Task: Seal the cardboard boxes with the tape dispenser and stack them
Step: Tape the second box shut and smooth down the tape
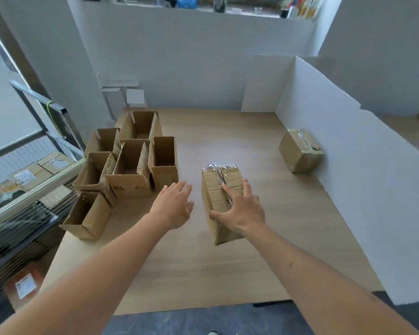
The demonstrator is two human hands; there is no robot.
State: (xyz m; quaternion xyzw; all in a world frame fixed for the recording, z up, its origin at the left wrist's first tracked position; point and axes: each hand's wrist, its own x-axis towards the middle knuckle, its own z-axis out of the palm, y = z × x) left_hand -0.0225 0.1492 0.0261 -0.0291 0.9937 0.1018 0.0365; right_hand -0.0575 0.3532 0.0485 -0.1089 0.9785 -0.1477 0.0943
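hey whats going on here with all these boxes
A person is sealing cardboard boxes at a wooden table. The right hand presses on top of a taped box in the middle; the left hand hovers open beside it. Another sealed box sits by the white partition, and a cluster of open boxes waits at left. Nothing is stacked yet.

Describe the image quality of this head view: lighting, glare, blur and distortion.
Head view: soft, even daylight and faint shadows on the wooden table; glare glints off the clear tape on the box under the right hand and on the far sealed box; wide-angle lens bows the white partition and stretches the forearms; left hand slightly soft; the shelf items at the top are blurred.
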